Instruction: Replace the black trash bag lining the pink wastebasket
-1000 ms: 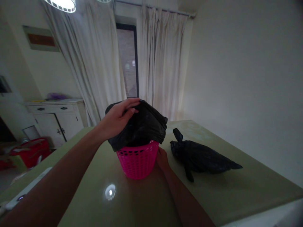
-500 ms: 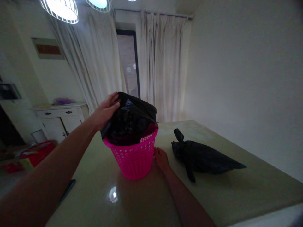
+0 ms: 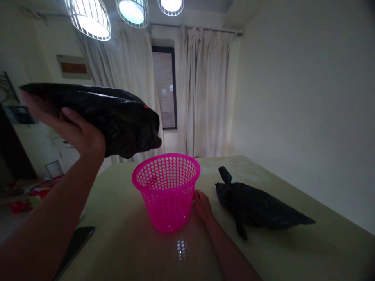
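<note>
My left hand (image 3: 79, 128) holds a black plastic bag (image 3: 125, 117) up in the air at the left, its thumb showing and the other fingers partly hidden by the plastic. The bag lies nearly sideways, one end hanging over the near-left of a pink perforated plastic basket (image 3: 168, 207). Upright on the table, the basket shows bare holed walls inside. My right hand (image 3: 202, 203) is low at its right side, with curled fingers against the wall. To the right of that hand lies a second black bag (image 3: 263, 207), tied in a knot.
A dark flat object, perhaps a phone (image 3: 77, 240), lies on the table (image 3: 140, 253) at the left, partly behind my forearm. Hanging lamps (image 3: 133, 11) are overhead. Curtains (image 3: 205, 93) and a wall stand beyond the table.
My left hand has lifted the black bag out of the pink basket, up and to the left. My right hand stays at the basket's side. The view has tilted slightly upward.
</note>
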Motion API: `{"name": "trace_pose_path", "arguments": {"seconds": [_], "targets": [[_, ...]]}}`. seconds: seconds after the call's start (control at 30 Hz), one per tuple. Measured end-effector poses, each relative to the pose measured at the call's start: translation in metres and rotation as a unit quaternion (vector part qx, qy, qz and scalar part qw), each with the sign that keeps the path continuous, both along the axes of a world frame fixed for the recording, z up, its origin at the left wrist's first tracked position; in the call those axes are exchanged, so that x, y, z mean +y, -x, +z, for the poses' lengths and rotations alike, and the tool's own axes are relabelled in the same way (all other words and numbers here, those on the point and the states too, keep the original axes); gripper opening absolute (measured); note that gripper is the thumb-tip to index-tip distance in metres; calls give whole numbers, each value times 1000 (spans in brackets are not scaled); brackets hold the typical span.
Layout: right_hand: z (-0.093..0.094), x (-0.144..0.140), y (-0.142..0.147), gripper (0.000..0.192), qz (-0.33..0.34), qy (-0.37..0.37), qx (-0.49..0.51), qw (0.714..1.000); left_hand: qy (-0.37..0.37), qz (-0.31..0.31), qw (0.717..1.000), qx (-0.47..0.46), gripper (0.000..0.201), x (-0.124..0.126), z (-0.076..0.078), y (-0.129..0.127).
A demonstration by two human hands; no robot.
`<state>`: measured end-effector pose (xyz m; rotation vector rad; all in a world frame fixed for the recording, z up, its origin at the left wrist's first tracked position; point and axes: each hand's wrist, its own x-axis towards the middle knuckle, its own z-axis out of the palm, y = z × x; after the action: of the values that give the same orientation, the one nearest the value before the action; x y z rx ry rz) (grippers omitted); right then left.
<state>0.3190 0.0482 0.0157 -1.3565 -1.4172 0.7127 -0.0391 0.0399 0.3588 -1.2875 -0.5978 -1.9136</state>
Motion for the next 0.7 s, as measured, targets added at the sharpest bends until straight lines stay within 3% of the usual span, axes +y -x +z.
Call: {"name": "trace_pose_path", "arguments": {"seconds": [0.07,0.13,0.23,0.27,0.3,0.4,0.57,0.63,0.7], "targets": [[1,0,0,53,-5,0,9,1000,-11,24,1000,9,86,-19,-12,-2],[2,1,-1,55,-6,-5,32,999,76,27,996,-26,69,-41,-36,-11],[6,1,-2,56,-23,-17,68,997,192,23,980,-40,58,-67,-87,-21],[11,-1,-2,56,-31,-29,76,996,266,19,963,-39,60,-73,-106,-21],[16,-3,-2,56,-41,-46,84,995,275,21,957,-86,58,-79,-123,-20],[42,-19,-1,57,-73,-119,100,985,401,19,907,-125,58,-93,-163,-10],[83,-56,-32,41,-197,-254,81,943,609,43,788,-85,57,-103,-201,16],[88,-69,-61,34,-246,-266,-6,932,652,12,757,-39,58,-100,-216,28],[85,-79,-95,32,-268,-234,-156,921,653,-27,757,-1,54,-97,-232,37]]}}
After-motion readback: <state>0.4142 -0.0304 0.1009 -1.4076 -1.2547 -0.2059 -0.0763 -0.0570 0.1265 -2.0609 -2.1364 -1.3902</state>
